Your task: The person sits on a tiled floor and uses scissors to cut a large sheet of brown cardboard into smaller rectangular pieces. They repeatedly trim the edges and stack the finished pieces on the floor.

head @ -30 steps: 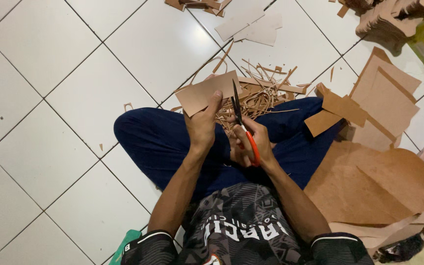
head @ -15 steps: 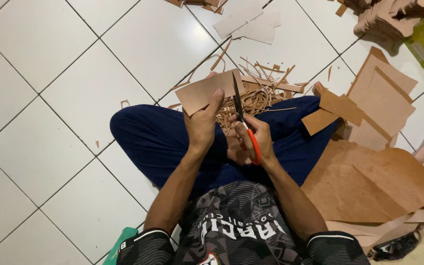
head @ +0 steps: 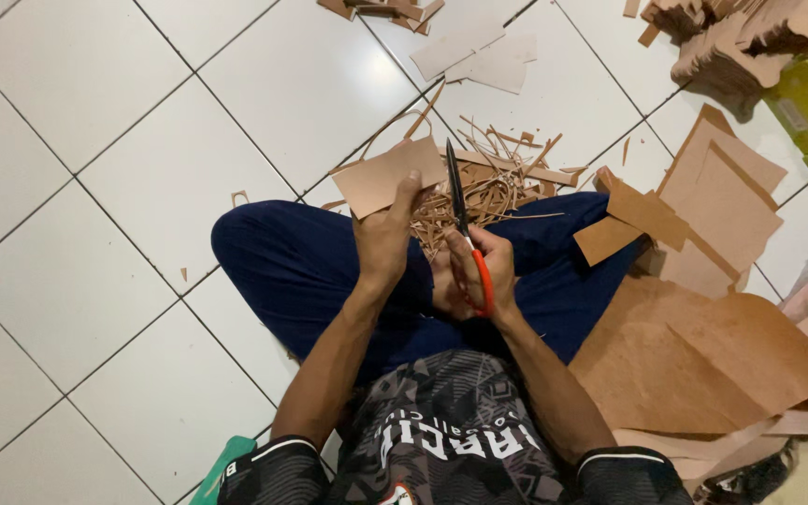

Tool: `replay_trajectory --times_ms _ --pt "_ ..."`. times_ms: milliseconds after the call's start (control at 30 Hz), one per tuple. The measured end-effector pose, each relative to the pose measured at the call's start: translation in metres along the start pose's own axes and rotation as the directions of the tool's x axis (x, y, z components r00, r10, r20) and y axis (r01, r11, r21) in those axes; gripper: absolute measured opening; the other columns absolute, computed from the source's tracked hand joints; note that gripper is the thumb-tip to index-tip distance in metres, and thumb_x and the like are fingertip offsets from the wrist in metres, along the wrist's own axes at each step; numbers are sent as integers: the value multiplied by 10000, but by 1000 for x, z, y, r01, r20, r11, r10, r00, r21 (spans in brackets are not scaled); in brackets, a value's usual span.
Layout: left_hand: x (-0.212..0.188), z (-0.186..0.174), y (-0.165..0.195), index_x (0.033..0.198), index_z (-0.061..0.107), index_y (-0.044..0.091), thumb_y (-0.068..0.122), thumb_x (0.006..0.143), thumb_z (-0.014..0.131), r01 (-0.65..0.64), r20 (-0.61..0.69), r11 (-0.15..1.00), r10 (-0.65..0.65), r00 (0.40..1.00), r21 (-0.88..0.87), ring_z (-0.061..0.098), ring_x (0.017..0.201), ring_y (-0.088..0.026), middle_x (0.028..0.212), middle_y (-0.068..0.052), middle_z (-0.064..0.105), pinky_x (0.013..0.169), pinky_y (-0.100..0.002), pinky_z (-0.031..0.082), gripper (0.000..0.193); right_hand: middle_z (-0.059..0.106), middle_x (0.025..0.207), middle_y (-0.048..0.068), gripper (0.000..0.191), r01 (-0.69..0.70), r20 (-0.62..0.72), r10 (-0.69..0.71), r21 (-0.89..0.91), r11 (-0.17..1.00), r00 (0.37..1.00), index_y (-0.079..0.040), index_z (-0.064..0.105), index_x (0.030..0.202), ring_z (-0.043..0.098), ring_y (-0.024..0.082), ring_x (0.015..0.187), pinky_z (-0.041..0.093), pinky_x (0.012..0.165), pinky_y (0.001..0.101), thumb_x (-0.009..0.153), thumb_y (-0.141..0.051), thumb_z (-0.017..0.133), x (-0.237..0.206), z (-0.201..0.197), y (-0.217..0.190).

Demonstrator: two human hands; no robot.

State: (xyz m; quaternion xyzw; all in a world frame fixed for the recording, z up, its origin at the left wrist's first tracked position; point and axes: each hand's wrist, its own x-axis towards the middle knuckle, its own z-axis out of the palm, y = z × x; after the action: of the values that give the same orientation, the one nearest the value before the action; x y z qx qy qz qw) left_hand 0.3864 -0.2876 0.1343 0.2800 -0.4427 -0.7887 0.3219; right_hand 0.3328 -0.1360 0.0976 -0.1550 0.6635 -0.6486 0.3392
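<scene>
Left hand (head: pixel 383 245) fingers pinching brown cardboard piece (head: pixel 387 176). Right hand (head: pixel 479 281) wrapped round red-handled scissors (head: pixel 463 224), blades beside cardboard piece. Trimmed strips (head: pixel 493 182) piled beyond; large sheets (head: pixel 703 360) uncut at right.

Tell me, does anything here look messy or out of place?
Yes. Thin brown cardboard strips lie scattered in a tangled heap on the white tile floor, just beyond the scissors, looking like loose offcuts.
</scene>
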Motion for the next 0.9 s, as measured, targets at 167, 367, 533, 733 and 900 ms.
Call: replay_trajectory --times_ms 167,367,533,733,900 --pt "25 -12 8 1429 572 -16 100 1004 659 -63 -69 989 73 995 135 649 1077 -168 1256 -143 654 914 -274 593 449 532 611 -42 347 -19 -34 18 -23 1000 999 -14 650 927 455 28 480 338 426 204 1010 -349 683 4 1 6" --pt "11 -2 11 1370 619 -24 121 967 718 -62 -51 990 68 996 127 697 1020 -143 1206 -123 713 882 -265 604 439 636 800 -60 401 143 93 -127 -189 971 988 -47 700 1123 551 5 660 443 559 170 1011 -429 651 1 2 -1" --pt "-6 8 19 1371 636 -31 144 977 744 -72 -22 978 78 997 198 678 957 -110 1099 -97 735 825 -228 573 444 580 736 -60 421 50 107 -32 -164 985 994 -65 700 1159 523 14 601 418 522 181 990 -445 635 0 5 -11" --pt "-12 12 28 1389 642 -16 175 966 748 -43 -35 971 53 998 235 652 851 -87 993 -71 732 747 -214 551 476 586 749 -72 401 62 108 -47 -148 987 993 -62 700 1163 517 5 610 435 539 168 1005 -427 651 -1 6 -15" --pt "-13 13 27 1366 649 -18 178 957 757 -66 -33 969 76 997 239 676 885 -90 1028 -71 748 772 -217 564 467 574 733 -71 427 36 109 -25 -107 994 994 -61 695 1167 503 2 588 384 490 170 978 -442 668 -3 6 -16"
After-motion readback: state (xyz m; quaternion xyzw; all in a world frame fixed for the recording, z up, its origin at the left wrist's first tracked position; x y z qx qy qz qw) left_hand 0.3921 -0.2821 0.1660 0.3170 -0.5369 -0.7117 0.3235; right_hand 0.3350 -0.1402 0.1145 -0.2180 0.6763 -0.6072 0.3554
